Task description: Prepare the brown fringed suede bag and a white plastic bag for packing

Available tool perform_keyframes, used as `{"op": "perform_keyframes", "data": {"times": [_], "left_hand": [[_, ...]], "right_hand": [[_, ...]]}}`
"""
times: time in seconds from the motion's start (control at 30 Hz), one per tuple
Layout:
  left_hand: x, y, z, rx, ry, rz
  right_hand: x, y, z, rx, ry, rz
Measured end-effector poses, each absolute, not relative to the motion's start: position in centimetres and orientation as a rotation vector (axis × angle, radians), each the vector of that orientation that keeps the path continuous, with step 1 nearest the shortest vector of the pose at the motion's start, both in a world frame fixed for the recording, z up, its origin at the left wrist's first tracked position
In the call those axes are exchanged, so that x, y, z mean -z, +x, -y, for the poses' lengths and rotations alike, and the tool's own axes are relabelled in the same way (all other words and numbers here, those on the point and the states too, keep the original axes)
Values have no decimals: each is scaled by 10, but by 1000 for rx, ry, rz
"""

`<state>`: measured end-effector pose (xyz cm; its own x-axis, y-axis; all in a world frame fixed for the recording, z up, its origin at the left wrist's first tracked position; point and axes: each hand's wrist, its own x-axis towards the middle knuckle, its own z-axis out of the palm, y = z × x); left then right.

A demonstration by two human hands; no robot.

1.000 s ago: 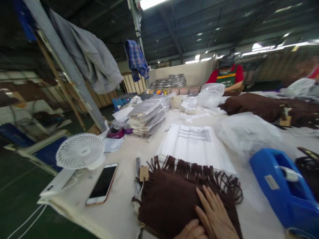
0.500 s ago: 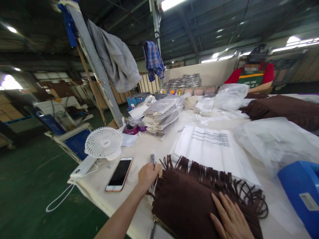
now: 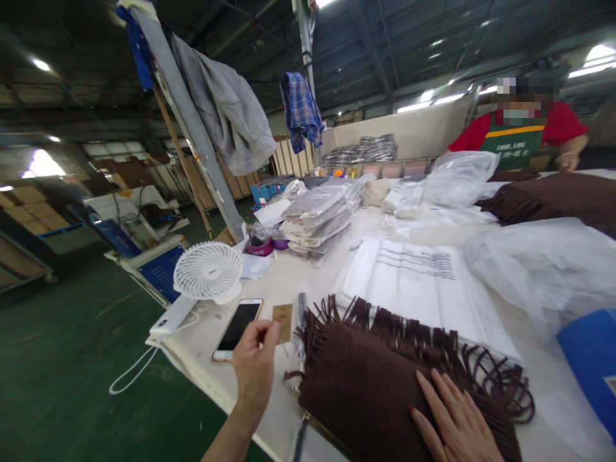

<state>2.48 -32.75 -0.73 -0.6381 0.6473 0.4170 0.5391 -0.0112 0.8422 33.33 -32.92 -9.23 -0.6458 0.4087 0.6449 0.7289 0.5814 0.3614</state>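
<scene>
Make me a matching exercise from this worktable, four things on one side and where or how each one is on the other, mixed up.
Things:
1. Left hand
2. Right hand
3. Phone
4. Plaid cloth

Places or states:
A. Screen up, near the white fan
B. Spread on the brown fringed piece
C. Hanging above the table
D. Fingers at the tan tag

Pairs: 1-D, 2-B, 3-A, 4-C

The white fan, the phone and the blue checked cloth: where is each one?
White fan [image 3: 208, 272]: head view, on its round grille.
Phone [image 3: 240, 323]: head view, on its dark screen.
Blue checked cloth [image 3: 301, 110]: head view, on its hanging folds.
</scene>
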Motion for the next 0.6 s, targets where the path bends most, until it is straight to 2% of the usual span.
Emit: {"op": "perform_keyframes", "data": {"times": [0.17,0.3,0.47,0.53,0.6], "left_hand": [[1,97,342,-1587,2651,-1466],[23,118,347,-1314,3110,-1144],[40,94,363,-1142,3116,-1034],[42,73,369,-1227,2806,-1305],[45,51,371,-1259,2184,-1746]], "right_hand": [[102,336,327,844,-948,2306],[126,338,324,782,-1116,2198],[145,339,321,693,-1153,2171],[146,339,321,685,-1168,2154],[146,339,320,697,-1167,2158]]}}
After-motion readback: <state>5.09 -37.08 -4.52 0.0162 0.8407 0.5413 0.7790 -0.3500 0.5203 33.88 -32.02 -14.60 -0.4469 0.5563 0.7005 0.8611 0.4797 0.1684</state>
